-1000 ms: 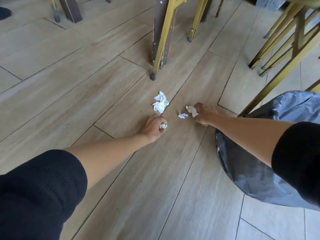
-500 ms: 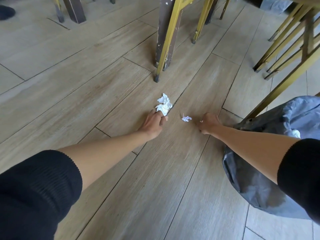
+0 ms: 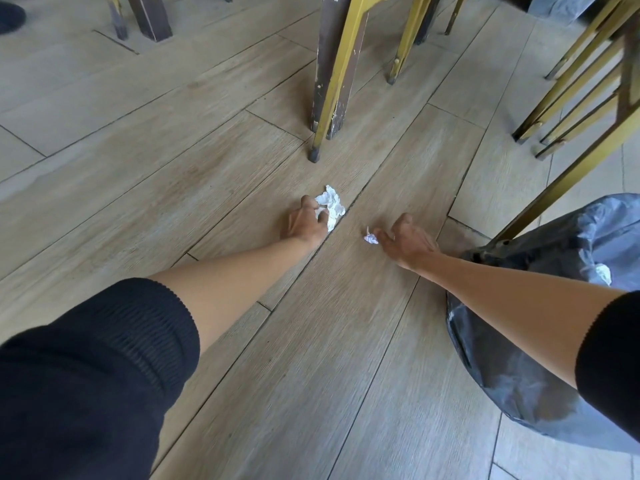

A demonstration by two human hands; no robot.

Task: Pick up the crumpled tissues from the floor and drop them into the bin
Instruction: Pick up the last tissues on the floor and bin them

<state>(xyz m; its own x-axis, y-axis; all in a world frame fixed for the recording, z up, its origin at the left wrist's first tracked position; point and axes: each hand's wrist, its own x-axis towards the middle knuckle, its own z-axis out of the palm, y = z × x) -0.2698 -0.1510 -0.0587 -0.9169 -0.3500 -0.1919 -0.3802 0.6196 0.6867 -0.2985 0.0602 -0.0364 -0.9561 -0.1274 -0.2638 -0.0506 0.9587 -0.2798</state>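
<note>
A large crumpled white tissue [image 3: 333, 206] lies on the wood-look floor below a chair leg. My left hand [image 3: 306, 223] is on it, with thumb and fingers curled round its left side. A small crumpled tissue [image 3: 370, 239] lies to its right. My right hand [image 3: 408, 239] reaches to it with fingers stretched out; the fingertips touch it and the thumb is raised apart. The bin [image 3: 540, 358], lined with a grey bag, stands at the right under my right forearm. A white tissue [image 3: 603, 274] shows inside it.
A brown and yellow chair leg [image 3: 329, 98] stands just beyond the tissues. More yellow metal legs [image 3: 568, 98] rise at the upper right, one slanting beside the bin. Dark furniture legs [image 3: 149, 19] are at the upper left.
My left hand has moved forward from a fist onto the large tissue. My right hand, which was closed, now has its fingers extended to the small tissue.
</note>
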